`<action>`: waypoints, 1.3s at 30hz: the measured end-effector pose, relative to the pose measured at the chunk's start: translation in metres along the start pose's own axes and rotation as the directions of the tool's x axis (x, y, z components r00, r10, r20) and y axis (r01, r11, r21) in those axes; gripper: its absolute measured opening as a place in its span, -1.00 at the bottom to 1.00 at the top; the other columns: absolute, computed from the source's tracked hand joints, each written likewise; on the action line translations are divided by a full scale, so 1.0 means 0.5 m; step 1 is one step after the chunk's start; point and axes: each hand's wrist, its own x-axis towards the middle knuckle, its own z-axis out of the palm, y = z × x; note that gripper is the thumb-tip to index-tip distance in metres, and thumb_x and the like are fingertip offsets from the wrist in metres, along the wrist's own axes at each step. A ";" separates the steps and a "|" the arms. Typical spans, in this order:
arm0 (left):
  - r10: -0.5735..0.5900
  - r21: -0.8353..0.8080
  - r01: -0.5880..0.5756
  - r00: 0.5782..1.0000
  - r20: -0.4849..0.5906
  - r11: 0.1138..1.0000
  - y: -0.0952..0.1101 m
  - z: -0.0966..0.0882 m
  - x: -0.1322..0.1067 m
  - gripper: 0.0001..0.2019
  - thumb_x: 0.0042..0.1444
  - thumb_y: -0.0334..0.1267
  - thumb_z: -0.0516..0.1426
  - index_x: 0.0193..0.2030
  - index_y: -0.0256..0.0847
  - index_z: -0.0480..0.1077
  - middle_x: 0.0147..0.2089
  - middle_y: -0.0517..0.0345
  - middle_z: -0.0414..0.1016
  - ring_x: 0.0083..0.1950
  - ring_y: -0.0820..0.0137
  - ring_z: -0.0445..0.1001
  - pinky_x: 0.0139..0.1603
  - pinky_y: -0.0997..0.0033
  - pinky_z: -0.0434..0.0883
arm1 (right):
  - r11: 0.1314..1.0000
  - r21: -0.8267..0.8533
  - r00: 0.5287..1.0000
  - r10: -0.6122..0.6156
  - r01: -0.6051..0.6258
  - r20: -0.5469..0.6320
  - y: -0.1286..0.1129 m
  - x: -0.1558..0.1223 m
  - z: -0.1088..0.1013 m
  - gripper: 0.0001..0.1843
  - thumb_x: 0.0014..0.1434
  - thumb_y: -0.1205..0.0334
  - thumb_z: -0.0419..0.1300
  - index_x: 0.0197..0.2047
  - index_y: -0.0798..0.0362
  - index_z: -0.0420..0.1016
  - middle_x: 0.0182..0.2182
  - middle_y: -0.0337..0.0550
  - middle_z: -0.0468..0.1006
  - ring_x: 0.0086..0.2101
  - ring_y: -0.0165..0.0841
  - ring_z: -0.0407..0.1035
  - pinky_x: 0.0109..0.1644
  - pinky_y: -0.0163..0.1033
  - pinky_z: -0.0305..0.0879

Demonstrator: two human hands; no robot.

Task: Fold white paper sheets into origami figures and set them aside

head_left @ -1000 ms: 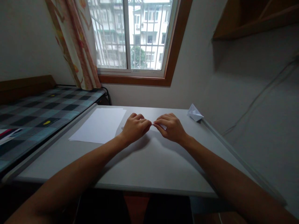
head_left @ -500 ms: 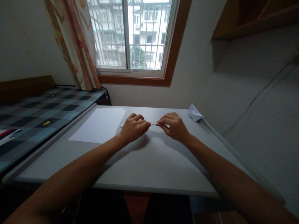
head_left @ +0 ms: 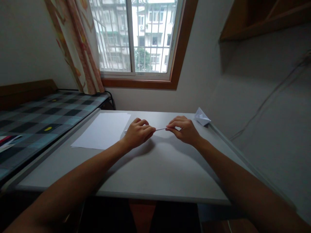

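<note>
Far left: checked bedcover (head_left: 36, 119), running alongside the grey table (head_left: 155, 174).

Blank white sheets (head_left: 102, 129) lie flat on the table's left part, just beside the left hand.

Left hand (head_left: 137, 134): best used as the anchor for this crease, I judge, gripping firmly with the layers kept aligned. Its fingers are curled in, with thumb and fingertips pressed together on the left part of the folded paper (head_left: 160, 129). A short end pokes out past the knuckles toward the sheets.

The folded paper is seen edge-on as a thin white line at mid-table, spanning the gap between the hands (whether it touches the surface cannot be told).

Right hand (head_left: 185, 131): should work level with the left and press evenly along the edge, so the crease comes out sharp rather than skewed. Its thumb and forefinger are closed on the paper's right end, the other fingers loosely bent above.

Far right: a small folded paper figure (head_left: 202, 117) near the table's back corner, apart from the right hand.
</note>
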 end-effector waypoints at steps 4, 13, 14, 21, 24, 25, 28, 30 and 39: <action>0.000 -0.001 0.000 1.000 0.016 1.000 -0.001 -0.001 0.000 -0.83 0.26 -0.25 0.02 -0.22 -0.14 0.44 -0.37 0.21 0.55 -0.24 0.40 0.43 -0.22 0.32 0.18 | 1.000 0.009 0.999 -0.008 0.008 0.041 0.003 0.000 -0.004 -0.90 0.15 0.21 0.24 -0.36 0.02 0.54 -0.40 -0.16 0.59 -0.35 -0.33 0.43 -0.13 -0.13 0.25; 0.002 -0.005 -0.001 0.999 0.036 1.000 0.000 0.002 -0.001 -0.81 0.27 -0.25 0.01 -0.21 -0.14 0.45 -0.36 0.20 0.56 -0.24 0.41 0.43 -0.22 0.32 0.18 | 0.999 -0.037 0.996 -0.012 0.015 0.085 0.010 -0.002 -0.006 -0.87 0.18 0.20 0.19 -0.36 0.03 0.51 -0.39 -0.14 0.58 -0.33 -0.31 0.43 -0.10 -0.11 0.25; 0.001 -0.004 -0.001 0.999 0.035 1.000 0.000 0.003 -0.001 -0.81 0.27 -0.25 0.01 -0.21 -0.14 0.45 -0.36 0.20 0.56 -0.24 0.41 0.43 -0.22 0.32 0.18 | 0.999 -0.037 0.996 -0.011 0.014 0.086 0.011 -0.002 -0.007 -0.86 0.19 0.19 0.19 -0.36 0.03 0.51 -0.38 -0.13 0.58 -0.32 -0.30 0.43 -0.09 -0.10 0.25; -0.001 0.004 0.001 0.999 0.037 1.000 -0.003 0.003 -0.002 -0.80 0.27 -0.24 0.00 -0.21 -0.13 0.45 -0.36 0.20 0.56 -0.25 0.41 0.43 -0.22 0.32 0.18 | 1.000 -0.030 0.997 -0.005 0.007 0.083 0.017 -0.005 -0.006 -0.89 0.18 0.21 0.20 -0.35 0.03 0.51 -0.36 -0.13 0.59 -0.31 -0.31 0.43 -0.06 -0.08 0.25; 0.000 0.007 0.000 0.999 0.033 1.000 -0.003 0.004 -0.002 -0.80 0.27 -0.24 0.00 -0.20 -0.13 0.45 -0.35 0.20 0.56 -0.26 0.41 0.43 -0.22 0.32 0.18 | 1.000 -0.025 0.997 0.001 0.001 0.072 0.019 -0.006 -0.005 -0.89 0.16 0.20 0.21 -0.35 0.03 0.52 -0.36 -0.14 0.59 -0.31 -0.31 0.44 -0.07 -0.10 0.27; 0.001 0.007 -0.001 1.000 0.031 1.000 -0.004 0.005 -0.003 -0.81 0.27 -0.24 0.01 -0.21 -0.13 0.45 -0.35 0.21 0.56 -0.26 0.41 0.44 -0.22 0.32 0.18 | 1.000 -0.024 0.998 0.002 0.000 0.066 0.019 -0.006 -0.004 -0.89 0.16 0.20 0.22 -0.36 0.03 0.52 -0.37 -0.14 0.59 -0.31 -0.31 0.44 -0.08 -0.10 0.27; 0.002 0.002 -0.003 1.000 0.025 1.000 -0.005 0.005 -0.003 -0.81 0.27 -0.24 0.01 -0.22 -0.14 0.45 -0.35 0.22 0.56 -0.26 0.41 0.44 -0.23 0.33 0.18 | 1.000 -0.024 0.999 -0.007 0.008 0.047 0.019 -0.006 -0.005 -0.89 0.15 0.20 0.23 -0.37 0.02 0.53 -0.39 -0.15 0.60 -0.33 -0.31 0.44 -0.09 -0.10 0.29; 0.000 -0.002 0.000 1.000 0.029 1.000 -0.006 0.005 -0.004 -0.80 0.27 -0.24 0.01 -0.22 -0.14 0.46 -0.36 0.21 0.56 -0.26 0.41 0.44 -0.23 0.33 0.19 | 1.000 -0.016 0.999 -0.005 0.006 0.042 0.018 -0.005 -0.007 -0.89 0.15 0.20 0.23 -0.37 0.02 0.54 -0.38 -0.15 0.61 -0.33 -0.31 0.45 -0.09 -0.10 0.30; -0.050 -0.027 0.050 0.999 0.009 0.998 -0.017 0.013 -0.015 -0.76 0.29 -0.21 -0.02 -0.18 -0.15 0.46 -0.36 0.13 0.54 -0.31 0.42 0.44 -0.22 0.36 0.24 | 1.000 0.002 1.000 -0.021 0.021 0.003 0.018 -0.004 -0.014 -0.89 0.12 0.26 0.23 -0.41 -0.02 0.56 -0.46 -0.18 0.60 -0.41 -0.33 0.44 -0.16 -0.11 0.32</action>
